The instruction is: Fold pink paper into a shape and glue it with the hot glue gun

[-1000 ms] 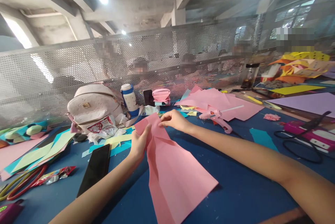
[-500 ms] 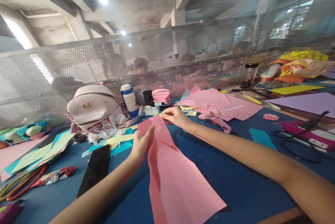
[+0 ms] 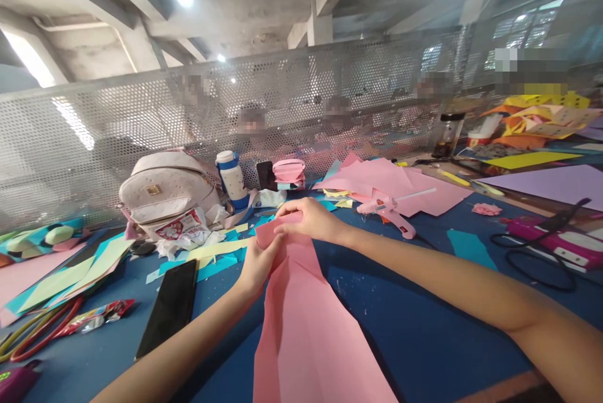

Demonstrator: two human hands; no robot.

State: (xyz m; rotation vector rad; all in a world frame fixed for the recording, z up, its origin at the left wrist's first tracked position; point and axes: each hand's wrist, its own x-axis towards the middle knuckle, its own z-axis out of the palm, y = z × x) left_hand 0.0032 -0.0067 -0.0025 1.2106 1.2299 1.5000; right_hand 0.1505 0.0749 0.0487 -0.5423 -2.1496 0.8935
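1. Work posn. On my remote feed (head cam), pink sheet (image 3: 313, 334) is centred before the operator, above blue table (image 3: 221, 327). Far end sits betw. both hands; near end runs out at btm of frame. Contact w/ tabletop along the lower run: cannot confirm.

2. L hand (image 3: 257, 265). Closed in a firm pinch, thumb on top, on the L side of the narrow end. Fingers beneath mostly hidden.

3. R hand (image 3: 313, 221). Fingers curled, approx. closed, gripping the far edge just beside L thumb. Thumb contact partly hidden; exact grip pt n/a.

4. Status, done. Far end gathered to a narrow strip; crease lines fan out from the pinch; L margin turned up along its length.

5. Status, remaining. Near portion is wide, lightly creased, not gathered. I rate the sheet as partly formed: narrow end worked, broad end not. I see no glue or fastening on it; underside not visible.

6. Adjacent eqpt. Glue gun (image 3: 386, 209) lies R of R hand, untouched, in front of/overlapping spare pink sheets (image 3: 367, 178). Phone (image 3: 168, 302) lies L of the pink sheet, near L forearm.
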